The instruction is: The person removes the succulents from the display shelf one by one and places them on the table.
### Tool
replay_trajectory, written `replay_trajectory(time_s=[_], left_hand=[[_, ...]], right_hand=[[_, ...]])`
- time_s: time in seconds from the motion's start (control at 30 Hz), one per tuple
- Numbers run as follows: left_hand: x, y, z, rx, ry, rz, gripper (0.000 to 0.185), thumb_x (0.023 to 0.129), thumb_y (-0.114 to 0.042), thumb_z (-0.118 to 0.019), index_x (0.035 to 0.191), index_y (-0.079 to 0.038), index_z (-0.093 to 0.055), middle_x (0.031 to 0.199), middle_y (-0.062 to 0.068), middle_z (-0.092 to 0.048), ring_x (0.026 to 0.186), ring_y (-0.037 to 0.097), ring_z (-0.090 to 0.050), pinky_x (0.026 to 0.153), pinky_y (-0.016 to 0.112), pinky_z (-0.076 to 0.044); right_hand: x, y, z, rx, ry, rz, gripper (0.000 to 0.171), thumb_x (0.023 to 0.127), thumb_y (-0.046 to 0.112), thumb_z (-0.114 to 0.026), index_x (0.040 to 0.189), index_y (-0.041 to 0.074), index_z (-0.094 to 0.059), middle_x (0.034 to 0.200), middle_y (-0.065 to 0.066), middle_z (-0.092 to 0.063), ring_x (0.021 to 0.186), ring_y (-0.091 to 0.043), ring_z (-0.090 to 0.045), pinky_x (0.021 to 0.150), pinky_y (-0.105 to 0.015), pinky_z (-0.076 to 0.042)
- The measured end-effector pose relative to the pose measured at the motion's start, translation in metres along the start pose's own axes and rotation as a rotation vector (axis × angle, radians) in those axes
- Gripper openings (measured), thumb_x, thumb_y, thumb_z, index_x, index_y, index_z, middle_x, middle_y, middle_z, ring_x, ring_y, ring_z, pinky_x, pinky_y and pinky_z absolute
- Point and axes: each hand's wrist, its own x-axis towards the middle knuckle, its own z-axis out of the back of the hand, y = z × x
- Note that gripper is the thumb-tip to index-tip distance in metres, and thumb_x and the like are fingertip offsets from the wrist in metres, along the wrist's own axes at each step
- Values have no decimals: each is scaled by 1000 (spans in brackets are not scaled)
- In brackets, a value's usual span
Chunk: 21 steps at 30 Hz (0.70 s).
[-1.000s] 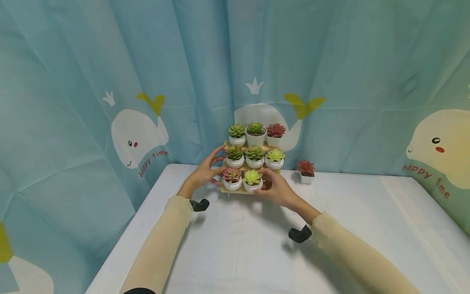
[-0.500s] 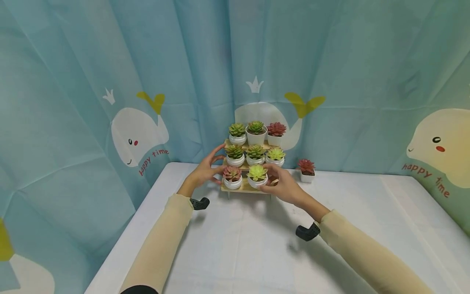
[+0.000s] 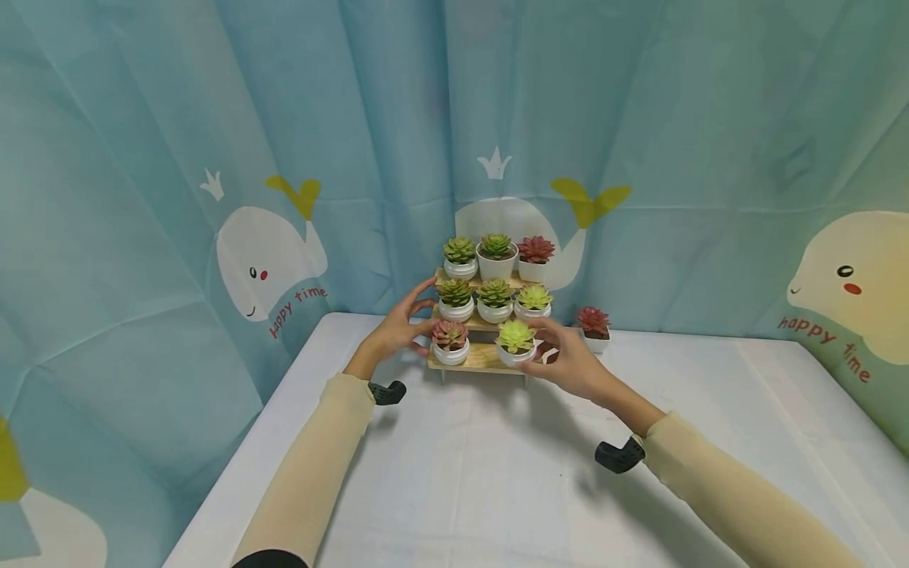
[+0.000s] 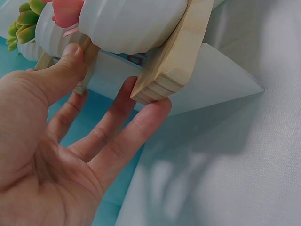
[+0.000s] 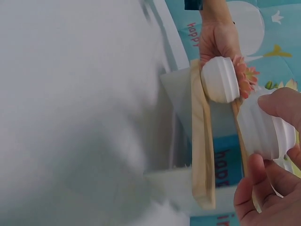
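My right hand [image 3: 578, 364] pinches the white pot of a yellow-green succulent [image 3: 515, 338] at the right part of the bottom shelf; the right wrist view shows thumb and fingers on the pot [image 5: 261, 127]. On the left, my left hand [image 3: 393, 333] touches the ends of a three-tier wooden plant stand [image 3: 485, 357]. In the left wrist view its thumb lies at a middle shelf end, and spread fingertips touch the bottom shelf [image 4: 174, 66]. A pink succulent [image 3: 450, 338] in a white pot sits at the bottom shelf's left end.
Several potted succulents [image 3: 495, 296] fill the two upper shelves. To the right of the stand, a dark red succulent [image 3: 593, 323] in a square white pot stands on the white-covered table [image 3: 490, 473]. A blue whale-print curtain [image 3: 398, 142] hangs close behind.
My right hand has moved right with the yellow-green succulent, from beside the pink one towards the bottom shelf's right end. Bare wood now shows between them. The left hand stays in place.
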Motion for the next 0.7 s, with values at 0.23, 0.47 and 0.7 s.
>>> replay_trajectory(time_s=[0.23, 0.47, 0.7], left_hand=[[-2, -1, 0, 4, 9, -8, 80, 104, -7, -61, 163, -43, -20, 165, 16, -27, 94, 30, -70, 73, 63, -60], [-1, 1, 1, 4, 10, -9, 80, 104, -8, -61, 164, -42, -20, 165, 16, -27, 92, 29, -70, 73, 64, -59], [0, 3, 1, 5, 19, -22, 79, 104, -9, -61, 164, -42, -20, 165, 16, -27, 91, 28, -70, 74, 65, -59]], right_hand=[[-14, -6, 19, -17, -36, -15, 66, 88, 13, -84, 145, 6, -51, 124, -17, -67, 96, -25, -63, 78, -37, -58], [-27, -12, 40, -73, -93, -38, 68, 87, 16, -85, 144, 5, -51, 111, -13, -70, 94, -24, -63, 75, -25, -57], [-45, -17, 64, -132, -133, -78, 71, 90, 24, -83, 149, 7, -47, 119, -14, -69, 99, -23, -62, 78, -21, -55]])
